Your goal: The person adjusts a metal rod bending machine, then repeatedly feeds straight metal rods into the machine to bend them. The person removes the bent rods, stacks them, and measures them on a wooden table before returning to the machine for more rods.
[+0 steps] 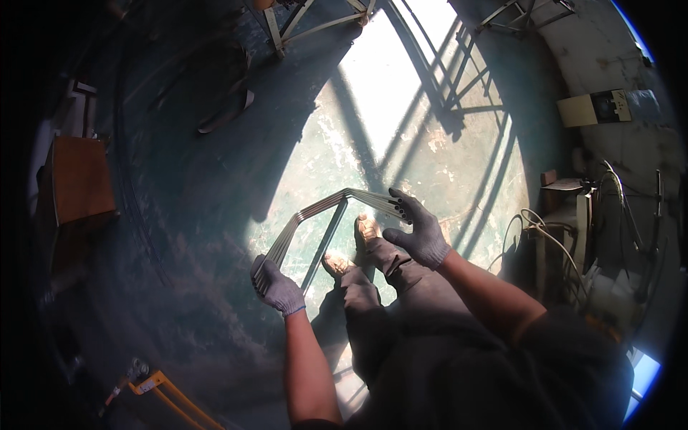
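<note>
The floor (pixel 193 265) is catching sunlight (pixel 387 93). Above it, the left hand (pixel 281 288) is curling its fingers around one end of the bent tubes (pixel 321 206); the right hand (pixel 424 235) is holding thumb and fingers spread around the other, contact unclear. They are apparently steadying the bundle; moving it is probably calling for a closed right grip.

Grey gloves (pixel 282 292) cover the hands (pixel 424 238); top (pixel 502 380) and trousers (pixel 430 297) are dark, shoes (pixel 337 262) tan.

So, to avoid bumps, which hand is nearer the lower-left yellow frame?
Left. The left hand, on the tubes' left end, is ahead and right of the frame; the right hand, at their other end, is farther right.
</note>
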`<action>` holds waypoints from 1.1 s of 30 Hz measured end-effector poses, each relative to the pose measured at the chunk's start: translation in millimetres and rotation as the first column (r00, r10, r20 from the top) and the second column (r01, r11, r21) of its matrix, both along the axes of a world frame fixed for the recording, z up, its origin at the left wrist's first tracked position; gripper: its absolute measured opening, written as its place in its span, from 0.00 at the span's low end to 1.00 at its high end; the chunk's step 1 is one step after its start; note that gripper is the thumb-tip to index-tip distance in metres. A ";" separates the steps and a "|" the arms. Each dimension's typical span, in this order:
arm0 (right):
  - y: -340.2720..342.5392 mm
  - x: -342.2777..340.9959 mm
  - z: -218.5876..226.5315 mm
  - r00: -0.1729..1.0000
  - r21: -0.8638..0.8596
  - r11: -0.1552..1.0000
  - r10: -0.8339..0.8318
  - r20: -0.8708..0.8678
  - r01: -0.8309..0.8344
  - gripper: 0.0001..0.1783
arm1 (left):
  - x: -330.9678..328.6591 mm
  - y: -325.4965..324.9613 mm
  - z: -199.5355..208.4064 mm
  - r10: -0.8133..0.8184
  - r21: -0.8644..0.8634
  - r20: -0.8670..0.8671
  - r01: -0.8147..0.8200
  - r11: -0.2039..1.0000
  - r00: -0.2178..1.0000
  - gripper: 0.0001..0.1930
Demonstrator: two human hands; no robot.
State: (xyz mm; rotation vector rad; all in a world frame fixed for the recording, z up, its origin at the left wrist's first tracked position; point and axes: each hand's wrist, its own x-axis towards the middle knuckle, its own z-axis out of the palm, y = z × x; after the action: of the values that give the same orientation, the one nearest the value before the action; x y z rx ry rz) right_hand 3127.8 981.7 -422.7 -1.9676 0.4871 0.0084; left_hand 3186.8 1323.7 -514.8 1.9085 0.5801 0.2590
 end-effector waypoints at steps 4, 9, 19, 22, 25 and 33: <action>-6.0 -0.9 -6.1 0.997 -0.019 0.998 0.066 0.044 -0.065 0.53 | 0.4 -0.8 1.8 -0.019 -0.030 0.035 0.020 0.999 0.999 0.13; 11.1 18.6 -31.5 0.987 -0.137 0.981 -0.126 0.098 0.139 0.36 | 2.8 -3.7 2.2 -0.023 0.000 0.001 0.023 1.000 1.000 0.14; 18.1 41.9 -40.3 0.959 -0.319 0.925 -0.128 0.252 0.207 0.16 | 2.2 3.3 0.8 -0.012 0.178 -0.082 0.026 0.984 0.997 0.14; 13.5 39.3 -43.0 0.965 -0.362 0.915 -0.089 0.247 0.177 0.16 | 1.9 7.5 -6.2 0.044 0.063 -0.133 -0.035 0.997 0.990 0.14; 14.8 36.3 -43.8 0.969 -0.349 0.925 -0.067 0.238 0.150 0.15 | 0.5 11.9 -11.5 -0.097 0.222 0.007 0.093 0.971 0.995 0.12; 14.5 39.5 -48.4 0.971 -0.329 0.935 -0.059 0.233 0.136 0.13 | 1.5 9.1 -10.0 -0.018 -0.010 0.001 0.018 1.000 1.000 0.11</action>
State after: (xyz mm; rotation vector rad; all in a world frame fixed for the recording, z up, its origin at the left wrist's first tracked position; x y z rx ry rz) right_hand 3167.3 996.2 -471.1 -2.2481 0.4632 -0.3783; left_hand 3188.3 1332.8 -524.8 1.9029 0.5627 0.2454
